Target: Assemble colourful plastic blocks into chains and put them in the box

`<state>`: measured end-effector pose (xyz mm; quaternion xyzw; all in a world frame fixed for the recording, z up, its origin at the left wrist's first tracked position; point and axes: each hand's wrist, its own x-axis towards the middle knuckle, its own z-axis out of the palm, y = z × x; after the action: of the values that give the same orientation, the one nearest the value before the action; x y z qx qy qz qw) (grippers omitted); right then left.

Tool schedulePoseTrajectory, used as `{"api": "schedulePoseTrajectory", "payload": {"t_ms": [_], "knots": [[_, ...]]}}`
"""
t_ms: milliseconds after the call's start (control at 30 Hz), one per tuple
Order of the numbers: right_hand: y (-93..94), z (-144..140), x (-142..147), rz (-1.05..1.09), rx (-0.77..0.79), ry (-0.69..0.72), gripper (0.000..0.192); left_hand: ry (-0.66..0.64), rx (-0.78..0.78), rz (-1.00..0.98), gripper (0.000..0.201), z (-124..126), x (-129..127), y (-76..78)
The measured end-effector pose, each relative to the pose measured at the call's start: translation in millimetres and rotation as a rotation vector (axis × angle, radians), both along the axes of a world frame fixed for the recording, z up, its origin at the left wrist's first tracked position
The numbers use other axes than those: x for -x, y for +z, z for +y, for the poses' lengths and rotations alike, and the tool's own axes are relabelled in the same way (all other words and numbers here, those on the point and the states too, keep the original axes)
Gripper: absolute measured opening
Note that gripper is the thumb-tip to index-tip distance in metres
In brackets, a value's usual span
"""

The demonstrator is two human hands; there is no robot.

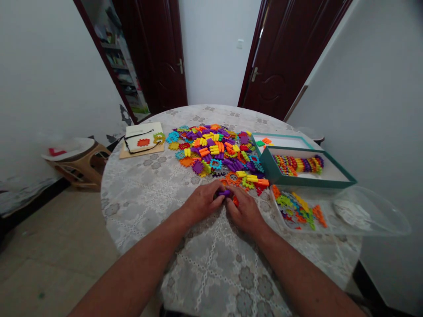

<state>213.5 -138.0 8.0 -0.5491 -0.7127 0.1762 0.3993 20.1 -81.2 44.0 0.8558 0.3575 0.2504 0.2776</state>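
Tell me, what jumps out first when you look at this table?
The big bright pile of plastic pieces in the middle of the round table. Just in front of it, the left hand and right hand meet around a purple piece. A green box sits at the right.

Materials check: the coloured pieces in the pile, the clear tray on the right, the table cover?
Coloured pieces: likely moulded plastic, with saturated, uniform colours and slight sheen. Clear tray: probably thin transparent plastic; the cover shows through it and its rim glints. Table cover: looks like lace-patterned fabric or vinyl; I cannot tell which. Both hands pinch a purple piece, seemingly the same plastic.
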Motion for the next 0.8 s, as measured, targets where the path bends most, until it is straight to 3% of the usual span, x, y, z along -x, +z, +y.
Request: {"api": "schedulePoseTrajectory", "payload": {"t_ms": [100,233,367,467,600,700,800], "knots": [[0.3,-0.6,-0.6,0.05,0.003,-0.001,0.047,-0.026,0.02,-0.074,0.015,4.3,-2.3,-9.5],[4.2,-2.1,2.3,0.073,0.031,0.065,0.033,-0.043,0.02,-0.103,0.014,9.3,0.0,-14.9],[9.8,-5.3,6.5,0.075,0.03,0.047,0.024,0.175,-0.249,-0.121,0.02,20.8,9.8,-16.1],[13.3,-8.4,7.0,0.105,0.087,-0.02,0.015,0.34,-0.433,-0.09,0.047,38.2,17.4,-21.3],[19.7,-10.8,6.1,0.199,0.184,-0.048,0.014,0.335,-0.449,0.041,0.067,58.5,21.2,-35.8],[30.1,-10.5,5.2,0.348,0.263,-0.019,0.02,0.29,-0.462,0.05,0.057,62.8,21.0,-42.9],[48.2,-9.5,1.2,0.631,0.493,-0.013,0.032,0.255,-0.476,0.016,0.038,61.0,21.3,-42.6]]}}
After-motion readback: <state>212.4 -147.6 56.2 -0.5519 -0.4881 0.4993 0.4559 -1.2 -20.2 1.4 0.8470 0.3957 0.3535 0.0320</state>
